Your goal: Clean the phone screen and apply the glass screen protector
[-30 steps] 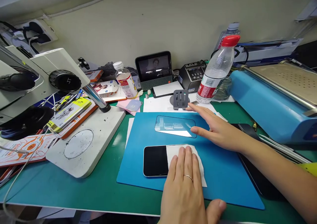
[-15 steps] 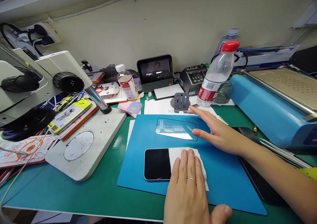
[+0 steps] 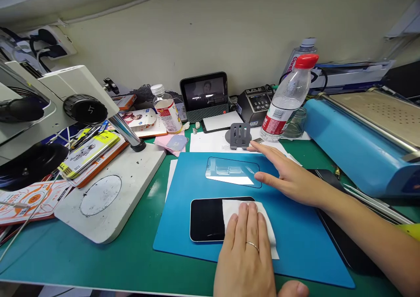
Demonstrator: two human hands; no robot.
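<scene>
My left hand (image 3: 246, 251) lies flat on a white wipe (image 3: 267, 227), its fingers stretched out and pressing the wipe onto the right part of a phone (image 3: 207, 221). The phone lies face up with a dark screen on a blue mat (image 3: 177, 181); its right end is hidden under the wipe and hand. Beyond the phone rests a clear screen protector (image 3: 229, 170) with a black border. Open and empty, my right hand (image 3: 284, 172) is at the protector's right end, thumb over its edge. Whether it touches the glass I cannot tell.
A microscope base (image 3: 108, 205) stands on the left, beside stacked boxes (image 3: 90, 152). Behind the mat are a grey phone stand (image 3: 239, 135), a red-capped bottle (image 3: 285, 104), a smaller bottle (image 3: 167, 111) and a smart display (image 3: 205, 93). A blue machine (image 3: 354, 148) sits on the right.
My left hand and the wipe have slid slightly towards me, baring more of the phone's far edge. My right hand has stayed nearly still. The view has shifted a little.
</scene>
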